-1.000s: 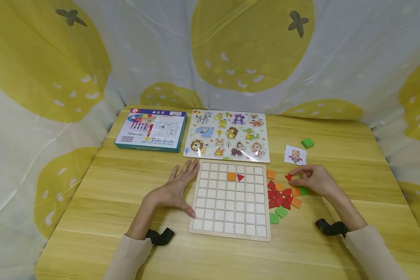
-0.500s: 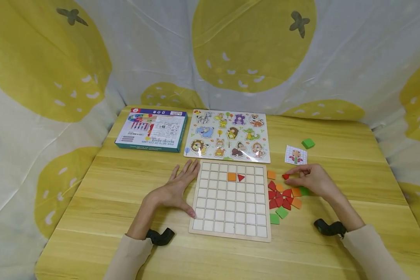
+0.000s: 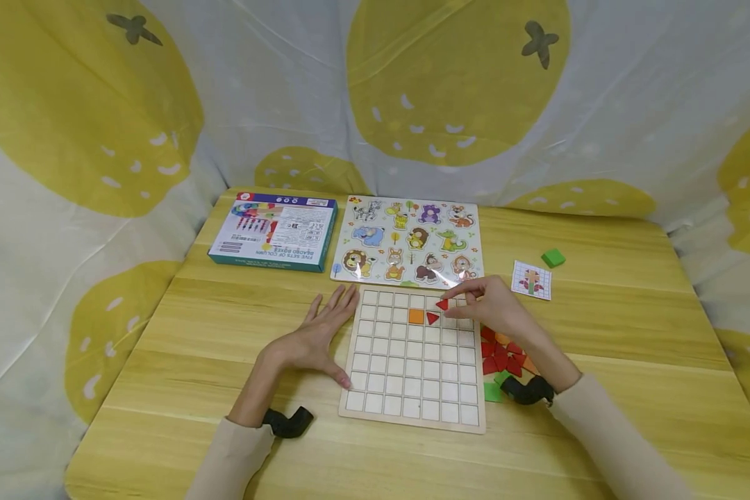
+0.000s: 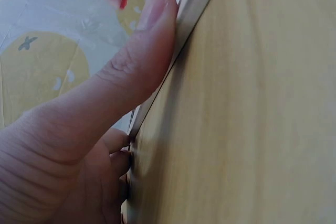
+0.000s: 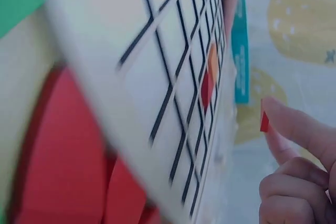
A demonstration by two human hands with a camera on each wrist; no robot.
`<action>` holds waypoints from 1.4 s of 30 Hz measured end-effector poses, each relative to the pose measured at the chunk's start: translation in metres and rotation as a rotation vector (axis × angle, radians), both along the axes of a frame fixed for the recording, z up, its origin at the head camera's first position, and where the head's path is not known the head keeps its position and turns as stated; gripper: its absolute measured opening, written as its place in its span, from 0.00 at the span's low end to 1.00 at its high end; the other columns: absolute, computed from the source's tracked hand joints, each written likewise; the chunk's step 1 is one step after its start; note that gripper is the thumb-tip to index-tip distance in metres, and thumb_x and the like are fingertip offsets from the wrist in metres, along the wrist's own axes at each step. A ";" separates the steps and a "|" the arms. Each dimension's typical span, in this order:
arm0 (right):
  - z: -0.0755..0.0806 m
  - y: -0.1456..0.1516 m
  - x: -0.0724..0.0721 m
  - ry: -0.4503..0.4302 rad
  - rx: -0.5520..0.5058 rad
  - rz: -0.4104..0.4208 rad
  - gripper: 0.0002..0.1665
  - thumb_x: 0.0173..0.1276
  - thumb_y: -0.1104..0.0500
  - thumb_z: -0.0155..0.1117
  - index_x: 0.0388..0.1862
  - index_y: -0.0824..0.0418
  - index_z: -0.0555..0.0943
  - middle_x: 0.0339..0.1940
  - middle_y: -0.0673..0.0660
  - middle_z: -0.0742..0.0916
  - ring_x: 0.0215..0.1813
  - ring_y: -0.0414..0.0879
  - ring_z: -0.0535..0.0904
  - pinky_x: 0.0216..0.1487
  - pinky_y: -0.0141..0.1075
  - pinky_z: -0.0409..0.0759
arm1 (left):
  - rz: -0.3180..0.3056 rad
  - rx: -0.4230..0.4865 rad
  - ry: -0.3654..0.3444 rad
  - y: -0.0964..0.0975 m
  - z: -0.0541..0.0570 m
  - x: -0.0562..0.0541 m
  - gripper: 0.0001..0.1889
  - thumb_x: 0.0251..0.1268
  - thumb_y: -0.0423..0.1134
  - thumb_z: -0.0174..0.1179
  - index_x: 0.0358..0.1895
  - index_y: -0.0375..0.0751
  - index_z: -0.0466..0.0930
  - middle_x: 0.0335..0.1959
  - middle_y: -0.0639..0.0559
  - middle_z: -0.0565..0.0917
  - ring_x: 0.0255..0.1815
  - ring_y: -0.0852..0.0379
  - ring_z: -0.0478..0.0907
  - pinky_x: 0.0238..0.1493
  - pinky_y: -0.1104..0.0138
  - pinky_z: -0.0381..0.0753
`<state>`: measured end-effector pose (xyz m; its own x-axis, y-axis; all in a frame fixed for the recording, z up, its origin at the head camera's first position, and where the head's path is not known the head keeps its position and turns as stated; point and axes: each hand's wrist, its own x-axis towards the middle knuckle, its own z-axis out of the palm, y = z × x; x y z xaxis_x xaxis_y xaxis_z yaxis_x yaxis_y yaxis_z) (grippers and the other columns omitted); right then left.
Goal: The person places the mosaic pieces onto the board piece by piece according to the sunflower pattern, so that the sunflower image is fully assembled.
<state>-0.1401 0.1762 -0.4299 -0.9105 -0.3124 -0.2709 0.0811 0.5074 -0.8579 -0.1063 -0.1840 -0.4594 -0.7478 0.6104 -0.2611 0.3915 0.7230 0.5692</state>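
My right hand (image 3: 496, 305) pinches a small red triangular tile (image 3: 442, 305) between thumb and index finger, above the upper right part of the wooden grid board (image 3: 411, 420). In the right wrist view the pinched red tile (image 5: 264, 116) is seen edge-on, apart from the grid. One orange square tile (image 3: 416, 317) and another red triangular tile (image 3: 432, 318) lie side by side in the board's second row. My left hand (image 3: 309, 344) has its fingers spread along the board's left side, and the left thumb (image 4: 142, 51) touches the board's edge.
Right of the board lies a pile of red tiles (image 3: 498, 357) with orange and green ones, partly behind my right forearm. Beyond it are a pattern card (image 3: 532, 280) and green tiles (image 3: 553, 257). An animal puzzle (image 3: 406, 239) and a flat box (image 3: 275, 232) stand behind the board.
My right hand has moved left from over the tile pile to above the board, carrying the red triangular tile. My left hand has stayed in place.
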 end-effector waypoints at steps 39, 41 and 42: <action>-0.021 -0.070 -0.013 -0.016 -0.025 0.130 0.09 0.61 0.64 0.78 0.41 0.61 0.92 0.11 0.47 0.66 0.18 0.41 0.57 0.26 0.31 0.60 | -0.001 0.003 0.013 0.001 -0.003 -0.002 0.84 0.31 0.64 0.84 0.85 0.42 0.30 0.87 0.47 0.29 0.88 0.43 0.23 0.83 0.39 0.21; -0.021 -0.070 -0.014 -0.020 -0.025 0.127 0.09 0.61 0.64 0.79 0.41 0.61 0.92 0.11 0.46 0.67 0.18 0.41 0.57 0.26 0.31 0.60 | -0.001 0.011 0.012 0.000 -0.003 -0.001 0.84 0.31 0.64 0.85 0.85 0.42 0.30 0.87 0.46 0.29 0.87 0.42 0.23 0.83 0.38 0.21; -0.021 -0.071 -0.014 -0.021 -0.026 0.130 0.09 0.61 0.64 0.79 0.41 0.61 0.92 0.11 0.46 0.67 0.18 0.41 0.57 0.26 0.31 0.60 | 0.000 0.013 0.012 0.000 -0.003 -0.001 0.83 0.31 0.64 0.85 0.85 0.41 0.30 0.87 0.45 0.29 0.87 0.42 0.24 0.83 0.38 0.22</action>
